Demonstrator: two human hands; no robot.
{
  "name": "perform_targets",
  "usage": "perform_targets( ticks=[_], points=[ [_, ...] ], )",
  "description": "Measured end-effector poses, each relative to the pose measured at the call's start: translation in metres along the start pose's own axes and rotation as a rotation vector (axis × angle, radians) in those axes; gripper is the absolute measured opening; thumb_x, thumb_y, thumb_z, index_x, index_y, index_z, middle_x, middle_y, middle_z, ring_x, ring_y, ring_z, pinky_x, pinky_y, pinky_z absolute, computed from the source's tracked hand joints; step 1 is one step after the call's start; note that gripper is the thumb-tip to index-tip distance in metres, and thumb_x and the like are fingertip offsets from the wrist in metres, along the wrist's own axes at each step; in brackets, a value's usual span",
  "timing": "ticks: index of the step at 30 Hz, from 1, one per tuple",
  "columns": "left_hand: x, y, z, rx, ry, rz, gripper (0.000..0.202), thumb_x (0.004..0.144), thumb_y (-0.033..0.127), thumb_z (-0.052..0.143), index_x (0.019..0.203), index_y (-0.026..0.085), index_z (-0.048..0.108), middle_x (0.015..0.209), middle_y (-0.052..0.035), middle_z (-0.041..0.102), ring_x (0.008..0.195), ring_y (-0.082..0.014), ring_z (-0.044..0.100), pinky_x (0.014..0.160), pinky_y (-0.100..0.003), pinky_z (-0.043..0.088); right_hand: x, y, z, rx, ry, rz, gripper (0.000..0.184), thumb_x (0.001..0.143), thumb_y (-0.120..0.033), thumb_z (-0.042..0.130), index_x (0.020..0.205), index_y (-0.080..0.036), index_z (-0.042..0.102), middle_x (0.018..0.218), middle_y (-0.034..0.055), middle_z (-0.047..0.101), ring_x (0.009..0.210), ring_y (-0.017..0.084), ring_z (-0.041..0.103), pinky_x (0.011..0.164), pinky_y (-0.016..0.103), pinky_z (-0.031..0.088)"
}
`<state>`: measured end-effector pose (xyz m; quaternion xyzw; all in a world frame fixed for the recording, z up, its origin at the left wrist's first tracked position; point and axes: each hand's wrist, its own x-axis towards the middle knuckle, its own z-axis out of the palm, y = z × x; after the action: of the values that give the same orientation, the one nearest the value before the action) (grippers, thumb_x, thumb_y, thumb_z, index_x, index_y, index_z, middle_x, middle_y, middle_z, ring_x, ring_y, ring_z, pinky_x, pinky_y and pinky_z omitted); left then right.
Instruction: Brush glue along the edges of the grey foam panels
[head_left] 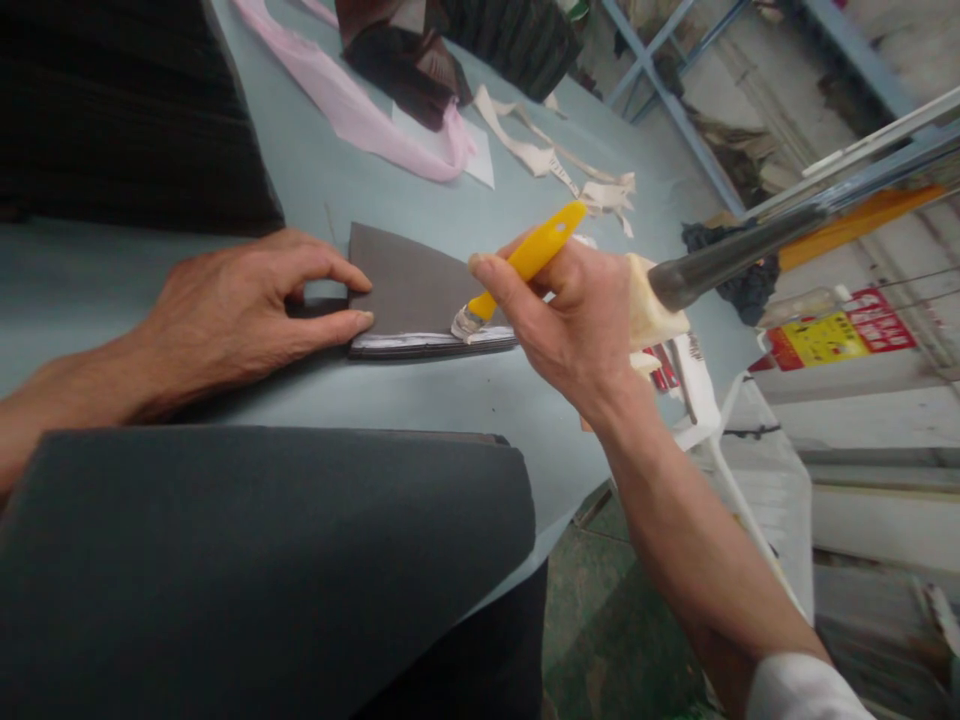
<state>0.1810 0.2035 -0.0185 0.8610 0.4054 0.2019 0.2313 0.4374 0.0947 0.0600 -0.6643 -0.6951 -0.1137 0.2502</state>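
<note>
On the tabletop point(435, 400), a brush point(541, 244) touches the whitened edge point(405, 340) of dark sheets point(409, 280).
Right hand point(581, 320) clamps the brush; left hand point(232, 300), thumb and forefinger apart, touches their end: too light, and strokes could skew them.

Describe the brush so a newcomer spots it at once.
On the pale table, find the grey stack by the left hand. The brush touches that stack's whitish near edge, held in the right hand; its yellow handle stands out against the grey.
</note>
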Motion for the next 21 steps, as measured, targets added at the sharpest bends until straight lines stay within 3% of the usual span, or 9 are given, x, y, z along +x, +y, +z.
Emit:
perform_targets(
  ticks=[7,13,16,21],
  points=[
    [-0.001,0.003,0.001,-0.008,-0.013,0.007,0.064,0.087,0.072,0.052,0.128,0.031,0.079,0.127,-0.0025,0.073,0.089,-0.0223,0.063,0.077,-0.037,0.039,0.011,-0.031,-0.001,0.026,-0.141,0.042,0.042,0.106,-0.057,0.074,0.079,-0.027,0.064,0.076,0.0011,0.071,0.077,0.021,0.067,0.074,0.037,0.054],
    [0.000,0.000,0.003,-0.007,0.014,0.020,0.064,0.089,0.074,0.051,0.128,0.033,0.080,0.123,-0.0010,0.074,0.087,-0.0212,0.062,0.075,-0.036,0.037,0.015,-0.060,0.002,0.241,-0.153,0.082,0.046,0.106,-0.043,0.078,0.071,-0.026,0.053,0.067,-0.0042,0.058,0.064,0.014,0.054,0.064,0.033,0.046],
    [0.001,0.000,0.002,-0.015,-0.003,0.023,0.063,0.090,0.075,0.050,0.127,0.033,0.081,0.126,-0.0022,0.075,0.088,-0.0224,0.063,0.075,-0.037,0.038,0.015,-0.063,0.005,0.332,-0.139,0.124,0.047,0.109,-0.041,0.073,0.069,-0.027,0.054,0.065,-0.0036,0.056,0.062,0.015,0.055,0.061,0.033,0.047],
    [0.000,0.002,0.001,-0.015,-0.004,0.003,0.061,0.089,0.073,0.052,0.125,0.032,0.081,0.124,-0.0028,0.075,0.085,-0.0222,0.062,0.074,-0.038,0.040,0.012,-0.055,0.011,0.289,-0.145,0.188,0.040,0.114,-0.043,0.064,0.078,-0.026,0.067,0.067,-0.0009,0.064,0.069,0.017,0.063,0.064,0.031,0.052]
  ],
)
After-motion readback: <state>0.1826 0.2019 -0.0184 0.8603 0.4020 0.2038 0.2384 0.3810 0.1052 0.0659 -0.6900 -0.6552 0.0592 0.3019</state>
